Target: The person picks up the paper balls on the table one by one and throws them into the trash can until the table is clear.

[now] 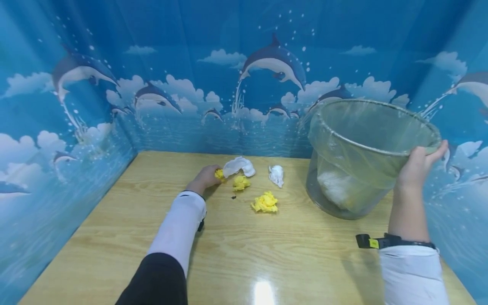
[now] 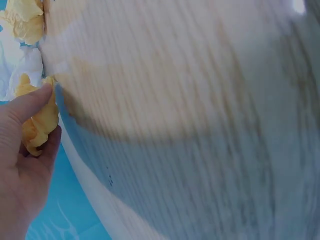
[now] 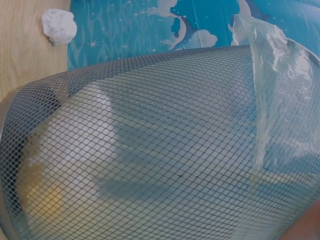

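In the head view, my left hand (image 1: pixel 205 178) pinches a crumpled yellow paper ball (image 1: pixel 220 175) between thumb and fingers. The left wrist view shows the thumb over the same yellow paper ball (image 2: pixel 44 122). Beside it lie a white crumpled piece (image 1: pixel 239 166) and a second yellow ball (image 1: pixel 241 183). My right hand (image 1: pixel 414 169) grips the rim of a mesh wastebasket (image 1: pixel 316 182) with a pale translucent bag (image 1: pixel 352 163) folded over its edge. Through the mesh in the right wrist view, something white (image 3: pixel 95 125) and something yellow (image 3: pixel 47 197) show blurred inside.
Another yellow paper ball (image 1: pixel 265 202) and a white one (image 1: pixel 276 175) lie on the wooden table (image 1: pixel 236 250) between left hand and wastebasket. A small dark scrap (image 1: pixel 234 197) is near them. A blue dolphin-print curtain (image 1: pixel 183 51) encloses the table's back and sides.
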Demonstrator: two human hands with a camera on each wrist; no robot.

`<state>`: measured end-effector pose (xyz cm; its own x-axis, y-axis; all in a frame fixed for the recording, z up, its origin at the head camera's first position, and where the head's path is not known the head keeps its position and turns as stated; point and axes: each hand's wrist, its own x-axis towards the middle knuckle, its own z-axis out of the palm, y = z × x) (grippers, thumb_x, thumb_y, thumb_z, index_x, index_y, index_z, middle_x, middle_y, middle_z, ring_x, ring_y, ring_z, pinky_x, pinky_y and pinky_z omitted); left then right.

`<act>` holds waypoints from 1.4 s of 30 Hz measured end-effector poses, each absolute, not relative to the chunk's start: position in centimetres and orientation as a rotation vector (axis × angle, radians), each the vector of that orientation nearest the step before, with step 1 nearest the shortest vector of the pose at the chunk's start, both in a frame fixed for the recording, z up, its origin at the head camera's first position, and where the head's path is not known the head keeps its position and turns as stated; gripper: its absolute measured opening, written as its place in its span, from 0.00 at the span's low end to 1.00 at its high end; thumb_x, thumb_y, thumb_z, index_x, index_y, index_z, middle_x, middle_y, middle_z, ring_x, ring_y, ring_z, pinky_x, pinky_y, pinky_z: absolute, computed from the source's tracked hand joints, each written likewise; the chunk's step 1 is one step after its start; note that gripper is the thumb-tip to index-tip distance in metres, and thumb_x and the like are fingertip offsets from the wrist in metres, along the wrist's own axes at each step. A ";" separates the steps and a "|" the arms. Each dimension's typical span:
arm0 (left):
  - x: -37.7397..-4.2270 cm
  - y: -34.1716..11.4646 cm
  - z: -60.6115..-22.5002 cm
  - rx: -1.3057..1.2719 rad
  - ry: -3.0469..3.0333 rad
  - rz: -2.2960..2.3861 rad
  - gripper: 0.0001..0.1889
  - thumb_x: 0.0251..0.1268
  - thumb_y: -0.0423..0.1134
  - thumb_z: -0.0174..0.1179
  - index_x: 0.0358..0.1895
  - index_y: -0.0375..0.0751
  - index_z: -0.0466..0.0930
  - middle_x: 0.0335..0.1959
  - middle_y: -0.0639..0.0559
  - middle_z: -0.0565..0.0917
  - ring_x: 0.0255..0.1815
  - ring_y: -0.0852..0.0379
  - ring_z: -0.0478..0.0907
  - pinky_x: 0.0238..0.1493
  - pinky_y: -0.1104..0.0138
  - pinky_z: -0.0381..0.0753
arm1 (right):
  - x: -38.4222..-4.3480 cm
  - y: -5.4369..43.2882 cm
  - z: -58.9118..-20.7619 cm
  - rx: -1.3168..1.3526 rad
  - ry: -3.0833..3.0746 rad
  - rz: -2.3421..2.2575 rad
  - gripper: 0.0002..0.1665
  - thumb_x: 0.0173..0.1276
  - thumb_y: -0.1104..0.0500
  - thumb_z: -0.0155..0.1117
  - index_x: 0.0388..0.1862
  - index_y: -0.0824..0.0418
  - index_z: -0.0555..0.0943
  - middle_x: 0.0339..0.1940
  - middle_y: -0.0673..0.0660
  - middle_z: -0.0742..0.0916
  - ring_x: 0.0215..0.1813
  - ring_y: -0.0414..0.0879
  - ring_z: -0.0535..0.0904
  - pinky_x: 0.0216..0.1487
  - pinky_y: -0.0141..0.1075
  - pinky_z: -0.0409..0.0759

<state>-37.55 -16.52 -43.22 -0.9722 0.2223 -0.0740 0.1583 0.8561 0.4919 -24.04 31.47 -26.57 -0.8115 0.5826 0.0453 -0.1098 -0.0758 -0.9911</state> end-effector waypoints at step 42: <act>-38.6 -16.0 -37.8 0.231 2.986 0.863 0.29 0.68 0.38 0.60 0.70 0.38 0.64 0.69 0.38 0.68 0.70 0.40 0.64 0.67 0.49 0.68 | -24.0 31.5 -26.5 -0.526 -1.752 1.931 0.41 0.74 0.52 0.29 0.74 0.33 0.22 0.76 0.35 0.29 0.75 0.28 0.26 0.74 0.29 0.32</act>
